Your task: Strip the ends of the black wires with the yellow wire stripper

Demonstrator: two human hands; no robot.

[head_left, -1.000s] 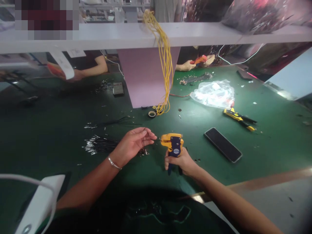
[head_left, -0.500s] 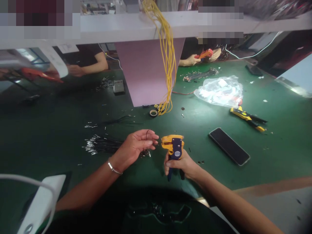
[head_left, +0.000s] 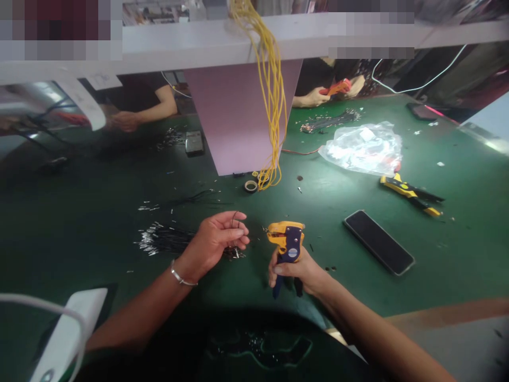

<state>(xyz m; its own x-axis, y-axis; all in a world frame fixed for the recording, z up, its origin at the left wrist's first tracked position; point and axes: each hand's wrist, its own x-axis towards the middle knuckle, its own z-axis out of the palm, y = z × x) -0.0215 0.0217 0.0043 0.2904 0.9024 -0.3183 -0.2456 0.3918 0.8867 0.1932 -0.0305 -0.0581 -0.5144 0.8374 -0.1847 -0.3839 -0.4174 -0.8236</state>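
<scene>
My left hand (head_left: 222, 233) pinches a thin dark wire (head_left: 233, 218), which loops up over the fingers. Beneath that hand lies a bundle of black wires (head_left: 169, 237) with shiny metal ends at the left. A few more black wires (head_left: 191, 199) are spread just beyond it. My right hand (head_left: 296, 270) is wrapped round the handles of a yellow and dark blue wire stripper (head_left: 288, 239). The tool's jaws point left toward my left hand, with a gap between them. Any wire in the jaws is too small to make out.
Right of the stripper lie a phone (head_left: 379, 242) and yellow-black pliers (head_left: 411, 195). A clear plastic bag (head_left: 363, 148) lies farther back. Yellow wires (head_left: 274, 106) hang before a pink panel (head_left: 238, 116), reaching tape rolls (head_left: 251, 186). Across the table, a co-worker's hands hold a red tool (head_left: 337, 87).
My left hand has drawn slightly left with the wire, away from the stripper, widening the gap. The stripper sits slightly farther right in view. The camera view has shifted a little.
</scene>
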